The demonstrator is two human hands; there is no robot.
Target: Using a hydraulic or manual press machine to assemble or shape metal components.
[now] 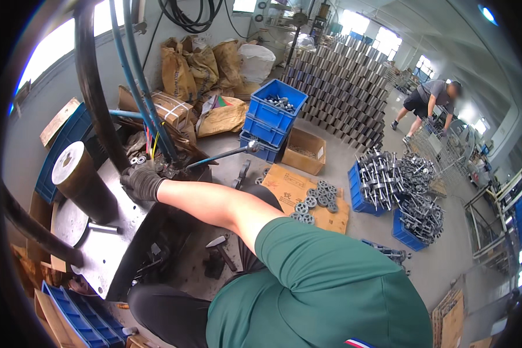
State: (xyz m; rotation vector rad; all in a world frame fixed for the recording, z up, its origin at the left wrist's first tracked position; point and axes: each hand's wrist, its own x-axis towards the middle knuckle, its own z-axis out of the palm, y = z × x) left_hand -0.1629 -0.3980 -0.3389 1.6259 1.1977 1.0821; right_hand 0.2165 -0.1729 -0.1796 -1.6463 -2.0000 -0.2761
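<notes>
My right hand (142, 181), in a dark grey glove, lies at the edge of the machine's metal table (107, 264), beside a thick dark column (94, 87). Its fingers look curled, and whatever they hold is hidden. Small metal rings (138, 160) lie just beyond the glove. A short metal pin (104, 228) rests on the table near a large steel cylinder (84, 182). From the machine a blue lever (220, 155) with a round end sticks out above my forearm. My left hand is out of view.
A hammer (217, 241) lies below my arm. Flat cardboard (281, 184) bears several grey rings (311, 201). Blue crates (268, 129) stand beside an open carton (304, 152). Metal parts (383, 180) fill crates at the right. Another person (432, 98) bends over a wire cage.
</notes>
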